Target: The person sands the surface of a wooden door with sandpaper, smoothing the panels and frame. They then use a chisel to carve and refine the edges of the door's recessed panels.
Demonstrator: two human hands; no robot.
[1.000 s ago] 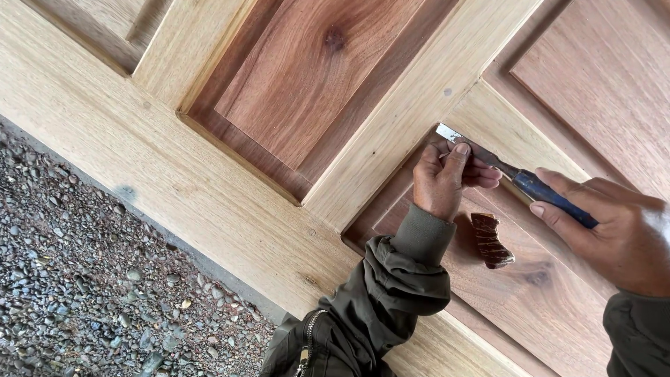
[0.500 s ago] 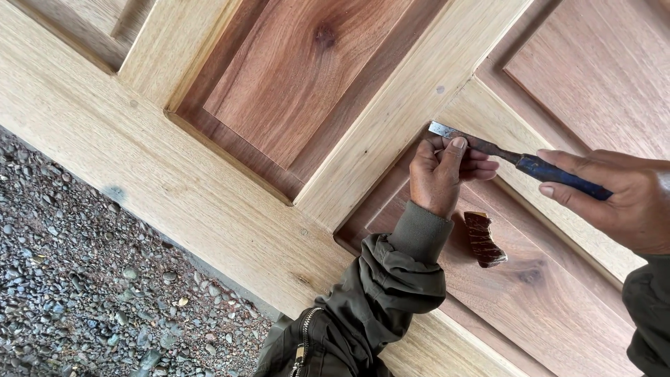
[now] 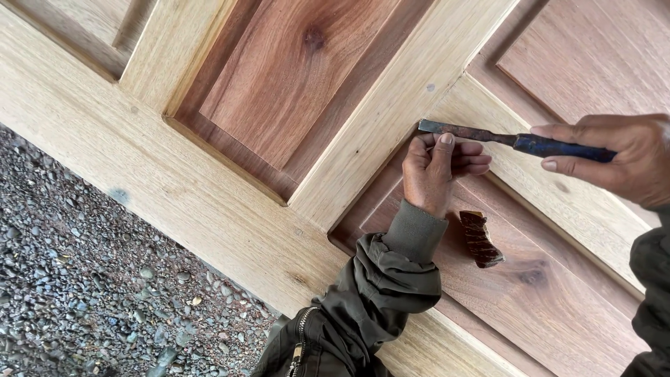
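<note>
Left hand (image 3: 436, 171) is curled beside chisel (image 3: 488, 137) blade on wooden door (image 3: 209, 202); handle is gripped by closed right hand (image 3: 614, 157)

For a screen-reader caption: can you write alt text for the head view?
Two hands work a chisel on a panelled wooden door: the right hand holds its blue handle, the left hand steadies the blade at a panel edge. A small dark wood piece lies on the panel; gravel lies alongside.

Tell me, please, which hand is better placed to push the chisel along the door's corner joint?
The right hand: it grips the chisel by its blue handle, behind the blade. The left hand only steadies the blade near its tip against the door.
</note>
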